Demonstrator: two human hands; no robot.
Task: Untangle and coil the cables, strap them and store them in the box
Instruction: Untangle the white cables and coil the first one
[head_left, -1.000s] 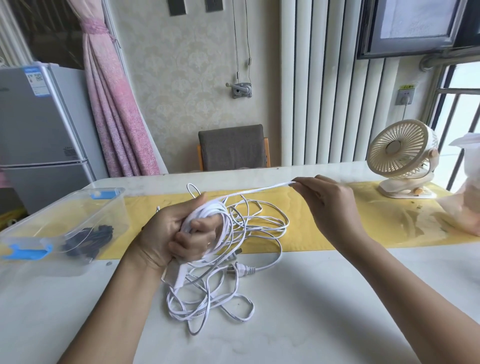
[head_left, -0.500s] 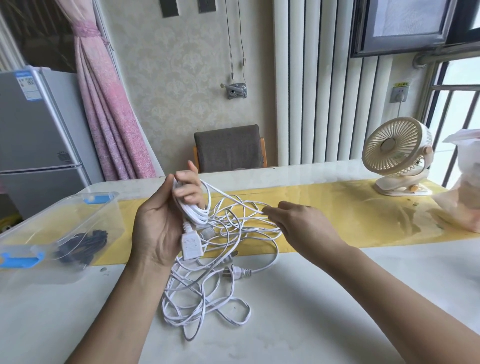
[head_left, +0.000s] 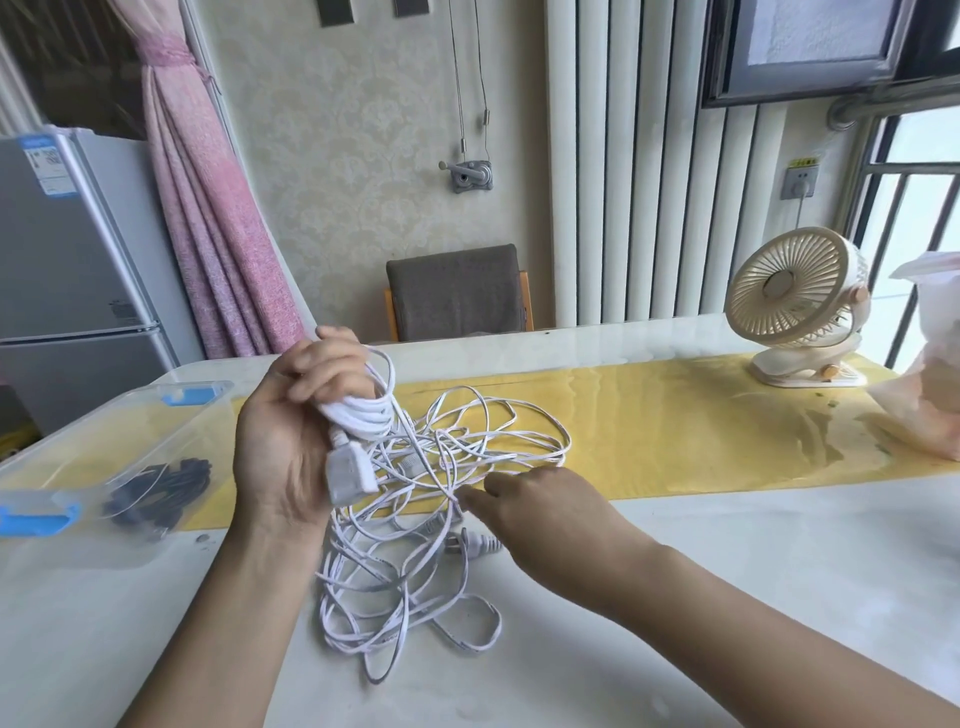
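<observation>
A long white cable (head_left: 415, 582) lies in a loose tangle on the table in front of me. My left hand (head_left: 291, 431) is raised above it and grips a small coil of that cable, with a white socket end (head_left: 350, 470) hanging below the palm. My right hand (head_left: 540, 504) is low over the tangle and pinches a strand near its middle. A white plug (head_left: 475, 544) lies on the table just under my right hand. The clear plastic box (head_left: 93, 457) with blue latches sits at the left and holds a black cable bundle (head_left: 161, 491).
A yellow runner (head_left: 675, 415) crosses the white table. A cream desk fan (head_left: 800, 306) stands at the back right, beside a plastic bag (head_left: 930, 364) at the right edge. A grey chair (head_left: 457, 293) is behind the table, a fridge (head_left: 67, 280) at the left.
My right hand has come down from a stretched strand at the upper right to the tangle. My left hand has lifted and turned, so the coil and socket end now hang from it.
</observation>
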